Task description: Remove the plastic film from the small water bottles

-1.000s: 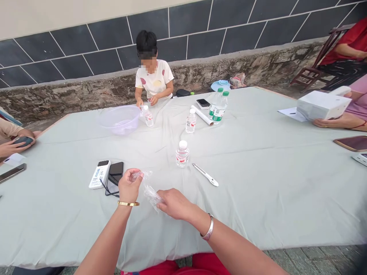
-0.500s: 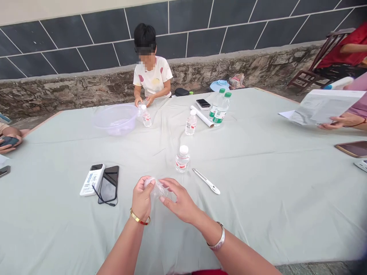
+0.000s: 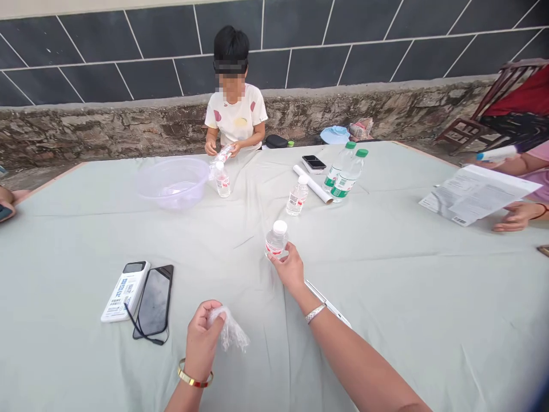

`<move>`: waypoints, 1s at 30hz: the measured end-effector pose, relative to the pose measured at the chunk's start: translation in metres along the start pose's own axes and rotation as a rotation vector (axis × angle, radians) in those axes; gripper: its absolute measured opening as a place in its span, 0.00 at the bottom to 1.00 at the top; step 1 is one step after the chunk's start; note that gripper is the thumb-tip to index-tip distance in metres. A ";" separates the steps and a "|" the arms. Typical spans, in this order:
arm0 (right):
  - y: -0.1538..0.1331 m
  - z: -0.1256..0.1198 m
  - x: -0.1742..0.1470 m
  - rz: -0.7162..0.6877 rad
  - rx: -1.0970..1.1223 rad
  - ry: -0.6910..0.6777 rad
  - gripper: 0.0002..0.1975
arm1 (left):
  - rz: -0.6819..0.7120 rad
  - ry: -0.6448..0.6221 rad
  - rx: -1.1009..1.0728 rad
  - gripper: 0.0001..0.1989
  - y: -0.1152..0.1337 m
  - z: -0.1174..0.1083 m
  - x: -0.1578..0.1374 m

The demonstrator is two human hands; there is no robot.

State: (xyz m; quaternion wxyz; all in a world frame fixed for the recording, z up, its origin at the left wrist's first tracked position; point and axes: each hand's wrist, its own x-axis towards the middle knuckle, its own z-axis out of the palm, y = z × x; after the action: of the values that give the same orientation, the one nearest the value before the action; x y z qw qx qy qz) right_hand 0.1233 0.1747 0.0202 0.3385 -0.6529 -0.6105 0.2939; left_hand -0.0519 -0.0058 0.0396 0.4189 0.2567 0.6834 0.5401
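Note:
My left hand (image 3: 202, 337) pinches a crumpled clear plastic bag (image 3: 231, 333), which hangs to the right of the thumb. Further forward, my right hand (image 3: 290, 268) has its thumb and fingers around the lower part of a small water bottle (image 3: 277, 237) with a white cap and a red-marked label. The bottle is upright; whether its base touches the table cannot be made out. A white utility knife (image 3: 329, 304) lies partly hidden under my right forearm. Just beyond the held bottle stands a second small water bottle (image 3: 297, 196).
A power bank (image 3: 125, 292) and a black phone (image 3: 153, 300) lie at left. Further off are a purple translucent basin (image 3: 171, 197), a third small bottle (image 3: 222, 182), a white roll (image 3: 314, 184) and green-capped bottles (image 3: 346, 177). A person opposite handles plastic; another at right holds papers (image 3: 478, 191).
My right hand has left the plastic bag and reached forward to grip the nearest small bottle. My left hand keeps the bag, now lower and to the left. The camera view has shifted slightly.

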 end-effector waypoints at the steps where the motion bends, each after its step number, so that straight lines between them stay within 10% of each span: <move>1: -0.004 0.006 0.019 0.000 0.000 0.013 0.30 | -0.014 -0.013 0.032 0.15 -0.003 -0.002 -0.003; 8: -0.033 0.051 0.159 0.044 -0.011 0.061 0.33 | -0.059 -0.056 0.177 0.17 -0.025 0.005 -0.016; 14: -0.049 0.060 0.209 0.136 0.010 0.074 0.33 | -0.054 -0.006 0.264 0.23 -0.035 0.012 -0.016; 19: -0.039 0.056 0.139 0.056 -0.024 0.074 0.36 | 0.127 -0.010 0.297 0.18 -0.037 0.010 -0.009; 25: 0.010 0.040 -0.028 -0.429 -0.078 -0.225 0.31 | 0.017 -0.034 0.161 0.17 -0.017 0.002 0.045; 30: 0.024 0.033 -0.056 -0.662 -0.284 -0.170 0.28 | 0.261 0.032 0.423 0.24 0.007 -0.018 0.080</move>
State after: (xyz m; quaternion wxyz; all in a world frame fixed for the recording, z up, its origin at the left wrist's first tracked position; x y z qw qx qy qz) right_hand 0.1070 0.1208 -0.0208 0.2693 -0.4338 -0.8493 0.1339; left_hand -0.1091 0.0513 0.0239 0.2715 0.4163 0.7488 0.4385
